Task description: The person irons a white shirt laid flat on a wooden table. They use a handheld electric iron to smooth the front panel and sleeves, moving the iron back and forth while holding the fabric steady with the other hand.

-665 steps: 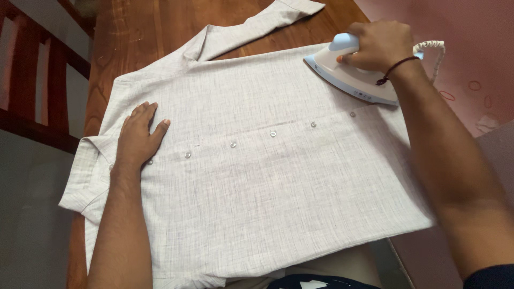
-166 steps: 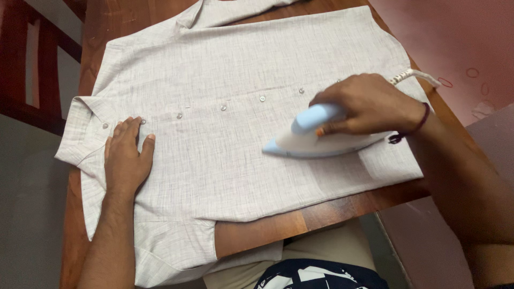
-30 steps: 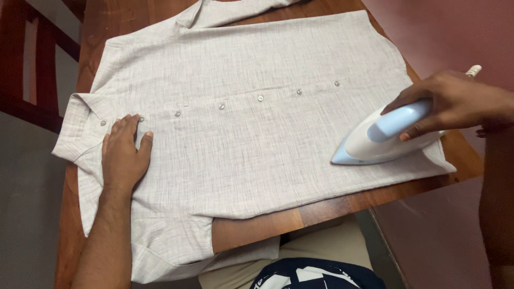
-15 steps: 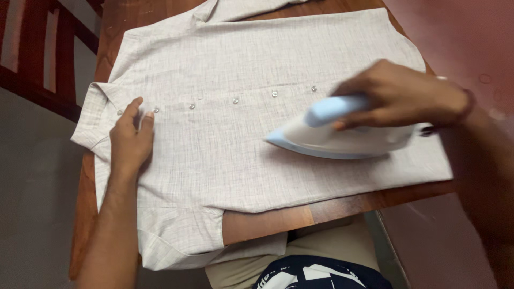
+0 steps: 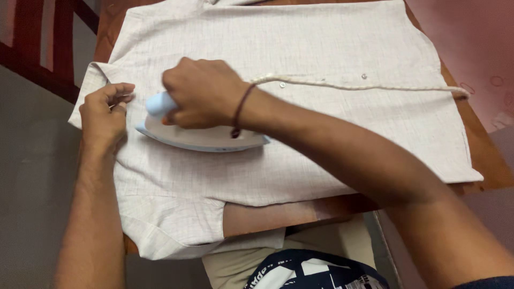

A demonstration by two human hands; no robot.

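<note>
A pale beige button-up shirt (image 5: 321, 48) lies spread flat over a brown wooden table (image 5: 278, 214). My right hand (image 5: 201, 91) grips the light blue handle of a white and blue iron (image 5: 203, 138), which rests on the shirt near its collar end. The iron's braided white cord (image 5: 348, 85) trails across the shirt to the right. My left hand (image 5: 104, 112) sits just left of the iron's tip, its fingers curled and pinching the shirt fabric by the collar. A short sleeve hangs over the near table edge.
Dark wooden chair rails (image 5: 48, 48) stand at the upper left beside a grey floor. A pinkish floor (image 5: 471, 37) lies to the right. My lap in beige and dark patterned clothing (image 5: 310, 267) is below the table's near edge.
My right hand has slid the iron leftward across the shirt, from the right side to the collar end. My left hand has gone from lying flat to pinching the fabric.
</note>
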